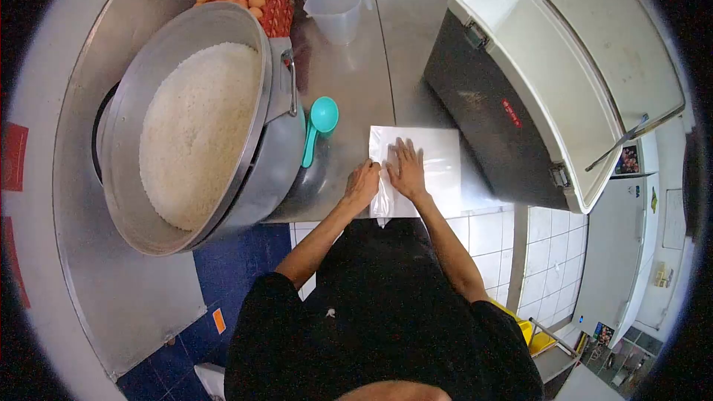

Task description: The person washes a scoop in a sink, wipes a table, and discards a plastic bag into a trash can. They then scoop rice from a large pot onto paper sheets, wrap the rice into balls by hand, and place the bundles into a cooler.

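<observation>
A white, glossy sheet or stack of sheets (442,178), paper or plastic, lies flat at the front edge of the steel table. My left hand (362,184) is closed at its left edge, with the fingers curled against a crinkled, shiny strip. Flat on top of the sheets rests my right hand (407,169), fingers stretched out and slightly apart. To the left of my hands lies a turquoise scoop (323,117), its handle pointing toward me. Farther left stands a large metal pot (122,200) with white rice (204,134) in it.
A dark cooler box (483,111) with a white inside stands right of the sheets, its lid (616,22) open. Behind are clear plastic jugs (334,18) and eggs (256,0) on red trays (278,11). The steel table (342,78) ends just before my body.
</observation>
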Demonstrator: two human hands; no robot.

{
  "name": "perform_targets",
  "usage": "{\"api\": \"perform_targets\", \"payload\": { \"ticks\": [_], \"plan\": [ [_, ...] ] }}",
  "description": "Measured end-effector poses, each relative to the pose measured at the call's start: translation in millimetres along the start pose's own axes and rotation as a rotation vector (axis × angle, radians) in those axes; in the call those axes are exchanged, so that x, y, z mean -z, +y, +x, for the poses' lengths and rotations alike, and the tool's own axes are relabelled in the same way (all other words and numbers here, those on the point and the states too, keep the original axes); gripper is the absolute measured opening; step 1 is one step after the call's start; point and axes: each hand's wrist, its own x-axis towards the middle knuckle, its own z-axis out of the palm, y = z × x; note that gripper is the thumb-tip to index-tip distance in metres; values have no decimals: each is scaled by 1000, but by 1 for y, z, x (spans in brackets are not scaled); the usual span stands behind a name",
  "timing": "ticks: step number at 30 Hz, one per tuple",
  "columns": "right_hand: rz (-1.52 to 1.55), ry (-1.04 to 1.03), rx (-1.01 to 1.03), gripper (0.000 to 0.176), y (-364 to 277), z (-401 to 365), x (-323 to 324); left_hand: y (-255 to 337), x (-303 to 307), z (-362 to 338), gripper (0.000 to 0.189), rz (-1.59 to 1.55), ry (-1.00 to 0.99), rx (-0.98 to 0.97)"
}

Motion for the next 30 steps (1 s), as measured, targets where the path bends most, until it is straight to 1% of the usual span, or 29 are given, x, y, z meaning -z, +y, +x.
{"api": "perform_targets", "payload": {
  "ticks": [1, 3, 4, 6, 7, 9, 10, 11, 12, 13, 14, 15, 17, 19, 20, 21, 23, 24, 25, 26, 27, 28, 29, 30],
  "plan": [
    [10, -10, -7, 54, -6, -3, -3, 2, 1, -9, 11, 3, -13, 8],
    [-35, 21, 64, 56, -16, -6, -2, 12, 7, -24, 14, 214, -94, 57],
    [-34, -7, 86, 56, -21, -7, -1, 13, 13, -29, 14, 217, -106, 62],
    [-46, -32, 83, 56, -25, -10, 0, 15, 24, -35, 12, 85, -394, 29],
    [-66, -49, 88, 57, -26, -10, 2, 14, 21, -34, 12, 87, -395, 41],
    [-55, -36, 84, 55, -26, -10, -1, 5, 9, -31, 24, -785, -612, 502],
    [-62, -29, 86, 52, -25, -11, -1, 0, 4, -35, 29, -830, -542, 400],
    [-71, -20, 87, 50, -23, -9, 0, 3, 6, -37, 29, -829, -542, 404],
    [-86, -53, 101, 46, -22, -9, 1, 8, 8, -44, 27, -905, -522, 422],
    [-77, -57, 90, 46, -23, -10, 2, 13, 10, -53, 26, -980, -505, 441],
    [-67, -50, 109, 46, -21, -8, 2, 24, 19, -57, 29, -996, -424, 430],
    [-60, -42, 127, 46, -19, -8, 1, 33, 28, -63, 29, -992, -437, 430],
    [-113, -33, 120, 46, -17, -4, 4, 56, 50, -66, 33, -1186, -466, 382],
    [-171, -57, 104, 47, -24, -5, 8, 120, 132, -56, 36, -1113, -606, 177],
    [-165, -34, 121, 48, -24, -6, 6, 107, 115, -61, 31, -1112, -438, 268],
    [-171, -18, 141, 48, -27, -6, 2, 87, 112, -50, 25, -1051, -372, 325],
    [-227, -114, 121, 46, -30, -24, -2, 36, 79, -43, 17, -506, -104, 228],
    [-116, -50, 126, 41, -31, -24, -1, 26, 67, -34, 17, -516, -87, 229],
    [-123, -51, 140, 41, -31, -19, -1, 18, 61, -23, 17, -352, -34, 181],
    [-27, -20, 114, 39, -32, -16, -3, 9, 55, -16, 21, -185, 12, 137],
    [74, 12, 84, 37, -35, -14, -5, -2, 46, -13, 21, -185, 14, 142],
    [191, 62, 136, 37, -36, -7, -6, -13, 37, -10, 26, -73, -19, 142],
    [188, 67, 142, 37, -36, -1, -9, -14, 37, -3, 30, 39, -46, 135],
    [195, 38, 198, 37, -36, 7, -13, -12, 36, 0, 35, 118, -60, 148]
  ]
}}
